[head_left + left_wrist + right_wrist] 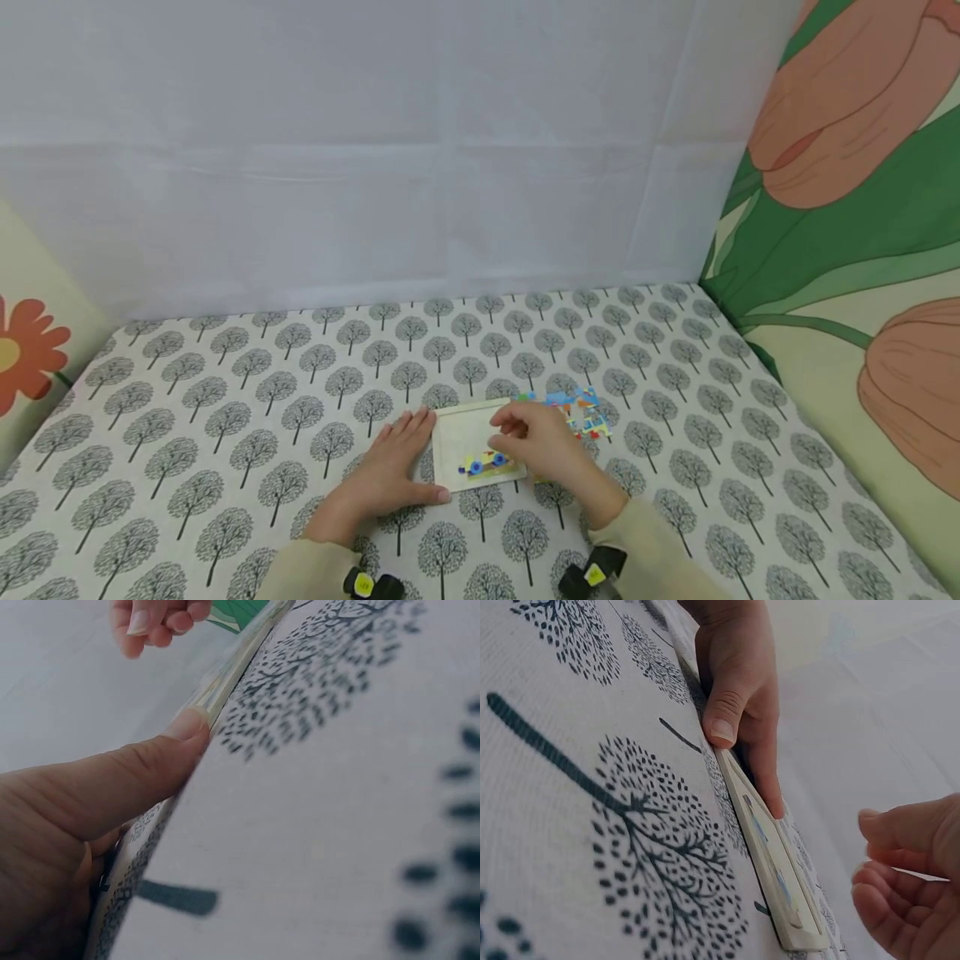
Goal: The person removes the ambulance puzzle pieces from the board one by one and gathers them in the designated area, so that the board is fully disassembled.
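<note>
A shallow pale puzzle tray [457,433] lies on the patterned cloth. Along its near side sit joined puzzle pieces [483,464] with a yellow and blue vehicle picture. My left hand [386,471] rests at the tray's left side, fingers stretched out; its thumb [169,746] touches the near edge by the corner. Above the tray's right part hovers my right hand [543,437], apart from it. Its fingers [889,900] are loosely curled, and nothing shows between them and the thumb in the right wrist view.
Several loose colourful puzzle pieces [588,412] lie just right of the tray, partly behind my right hand. A white cloth with tree prints [330,446] covers the surface. A plain white sheet [360,167] hangs along the back, and a floral panel [832,275] stands to the right.
</note>
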Motion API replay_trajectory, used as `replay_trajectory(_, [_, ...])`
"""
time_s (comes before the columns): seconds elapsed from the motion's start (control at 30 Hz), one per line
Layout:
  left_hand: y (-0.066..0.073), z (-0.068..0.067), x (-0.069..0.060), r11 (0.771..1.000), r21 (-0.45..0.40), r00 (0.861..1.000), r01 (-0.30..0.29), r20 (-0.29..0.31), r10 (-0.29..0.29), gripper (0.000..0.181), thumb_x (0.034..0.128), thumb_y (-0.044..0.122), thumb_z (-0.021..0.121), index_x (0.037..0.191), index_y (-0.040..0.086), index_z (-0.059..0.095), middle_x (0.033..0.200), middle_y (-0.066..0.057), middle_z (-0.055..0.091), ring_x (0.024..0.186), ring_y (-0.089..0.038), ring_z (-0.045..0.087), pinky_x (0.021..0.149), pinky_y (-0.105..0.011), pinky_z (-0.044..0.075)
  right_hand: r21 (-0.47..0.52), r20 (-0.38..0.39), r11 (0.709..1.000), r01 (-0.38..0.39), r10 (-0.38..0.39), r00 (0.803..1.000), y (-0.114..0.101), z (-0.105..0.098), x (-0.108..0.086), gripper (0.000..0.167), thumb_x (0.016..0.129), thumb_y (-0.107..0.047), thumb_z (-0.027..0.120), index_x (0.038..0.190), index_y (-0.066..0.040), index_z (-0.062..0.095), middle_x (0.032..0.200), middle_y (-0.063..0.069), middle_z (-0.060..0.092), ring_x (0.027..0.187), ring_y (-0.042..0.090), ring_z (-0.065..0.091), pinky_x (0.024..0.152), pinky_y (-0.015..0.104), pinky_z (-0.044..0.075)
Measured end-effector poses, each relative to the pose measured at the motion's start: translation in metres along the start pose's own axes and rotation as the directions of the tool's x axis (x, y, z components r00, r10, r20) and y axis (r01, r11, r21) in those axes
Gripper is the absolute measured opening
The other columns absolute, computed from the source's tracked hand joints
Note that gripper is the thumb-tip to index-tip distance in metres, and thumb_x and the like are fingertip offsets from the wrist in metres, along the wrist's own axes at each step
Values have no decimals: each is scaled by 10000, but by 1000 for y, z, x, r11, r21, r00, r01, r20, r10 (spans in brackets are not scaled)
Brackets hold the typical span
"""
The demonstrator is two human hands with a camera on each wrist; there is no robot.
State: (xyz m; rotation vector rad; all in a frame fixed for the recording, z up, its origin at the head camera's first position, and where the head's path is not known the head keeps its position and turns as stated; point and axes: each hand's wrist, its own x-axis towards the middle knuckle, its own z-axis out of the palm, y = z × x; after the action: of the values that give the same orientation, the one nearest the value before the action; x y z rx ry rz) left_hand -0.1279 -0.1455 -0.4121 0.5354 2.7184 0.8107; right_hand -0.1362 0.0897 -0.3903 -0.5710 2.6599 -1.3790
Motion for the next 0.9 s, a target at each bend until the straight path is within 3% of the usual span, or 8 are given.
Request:
replay_trajectory(0.23, [-2,2,0,1000,6,1000,-11,-11,11,1105,660,524,749,1461,-4,201,1531,-174,152,1409,-380,77,1129,-546,35,-91,146,994,66,-52,988,1,9,6,251,776,-114,725,1014,-45,685,853,39,630,733,108,538,647,216,460])
replay_trajectory(0.47, [-2,3,0,999,-22,999,-43,-25,43,1109,654,528,750,1451,-26,215,1519,-209,168,1395,-417,93,1114,-576,51,-199,270,977,77,-21,963,-1,15,12,323,757,-109,726,1075,-95,671,918,-16,631,821,81,546,749,212,464])
replay_trajectory(0.7, [-3,3,2,1000,3,1000,-19,-7,19,1106,664,535,743,1462,-2,198,1531,-174,151,1408,-383,79,1127,-552,38,-258,323,962,89,0,946,-3,18,14,322,764,-104,726,1081,-109,671,917,-47,603,802,55,510,739,209,447])
replay_trajectory(0.9, [-3,1,1,1000,3,1000,-19,-9,19,1106,664,527,747,1461,-10,198,1529,-185,157,1405,-394,80,1122,-563,39,-292,342,950,109,-3,940,-4,20,20,272,719,-88,758,983,-119,700,864,-69,597,771,38,504,722,189,445])
